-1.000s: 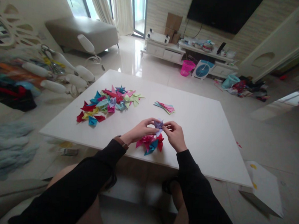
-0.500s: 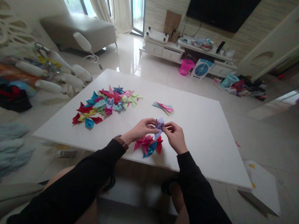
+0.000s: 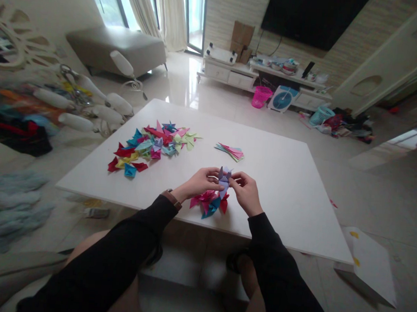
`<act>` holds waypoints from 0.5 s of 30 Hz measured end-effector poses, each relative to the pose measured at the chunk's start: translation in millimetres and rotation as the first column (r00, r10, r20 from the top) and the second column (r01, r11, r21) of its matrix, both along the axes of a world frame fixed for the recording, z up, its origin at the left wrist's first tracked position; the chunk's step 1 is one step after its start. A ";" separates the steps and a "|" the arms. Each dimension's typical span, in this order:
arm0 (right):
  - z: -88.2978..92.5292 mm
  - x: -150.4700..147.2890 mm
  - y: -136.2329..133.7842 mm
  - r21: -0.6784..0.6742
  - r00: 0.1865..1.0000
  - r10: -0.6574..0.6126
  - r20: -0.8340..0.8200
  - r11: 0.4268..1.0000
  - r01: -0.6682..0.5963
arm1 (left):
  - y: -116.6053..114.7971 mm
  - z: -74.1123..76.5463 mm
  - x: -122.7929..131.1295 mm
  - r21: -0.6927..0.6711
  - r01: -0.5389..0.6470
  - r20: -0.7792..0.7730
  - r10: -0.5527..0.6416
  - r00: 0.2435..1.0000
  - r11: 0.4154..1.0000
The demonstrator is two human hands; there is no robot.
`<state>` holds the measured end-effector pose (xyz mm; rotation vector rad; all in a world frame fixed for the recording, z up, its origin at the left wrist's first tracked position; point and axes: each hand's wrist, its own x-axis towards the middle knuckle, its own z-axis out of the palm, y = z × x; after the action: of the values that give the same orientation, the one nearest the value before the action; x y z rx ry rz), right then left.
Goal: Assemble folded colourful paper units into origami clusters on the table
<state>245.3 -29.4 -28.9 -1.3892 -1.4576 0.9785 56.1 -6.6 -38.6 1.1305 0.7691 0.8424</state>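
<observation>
A white table (image 3: 286, 192) with a plain, smooth top fills the middle of the view, its near edge just in front of the person's knees. Two black sleeves (image 3: 119, 254) reach in over that edge from below. On the left part of the top spreads a heap of folded paper shapes (image 3: 153, 146) in red, blue, yellow, pink, pale green and lavender, many with pointed ends. Near the table's front edge are the left hand (image 3: 200, 182) and the right hand (image 3: 245, 188), both with fingers curled in and gripping the same piece from opposite sides. Below them on the table sits a smaller group of folded shapes (image 3: 211, 206), in magenta, blue and red. Past the hands, toward the far side, lies a fanned stack of flat paper strips (image 3: 231, 151), pink, green and bluish. Smallest is the lavender paper piece (image 3: 224, 181), held between the fingertips at the back edge of the small group. It is matte and one colour, darker on the shaded faces, with a narrow point standing up at the left, a paler part behind, and a flap tapering downward to a tip. Its finer creases are too small to make out.
</observation>
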 end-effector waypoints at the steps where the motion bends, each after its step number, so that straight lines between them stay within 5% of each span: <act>1: -0.3 0.1 -0.2 0.001 1.000 -0.003 0.009 1.000 0.003 | 0.2 -1.3 0.2 0.002 -0.005 -0.001 0.005 1.000 1.000; 8: -2.6 -0.1 4.0 -0.006 0.999 -0.017 0.034 1.000 0.017 | 10.3 -11.1 0.5 0.014 0.018 0.012 -0.018 1.000 1.000; 15: -4.3 -4.4 9.1 -0.004 0.998 -0.057 0.040 0.998 0.057 | 16.0 -4.0 -1.8 0.008 -0.027 -0.004 0.027 1.000 1.000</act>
<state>241.0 -20.3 -33.2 -1.4538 -1.4377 0.9239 54.3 9.4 -42.6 1.1318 0.7868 0.8670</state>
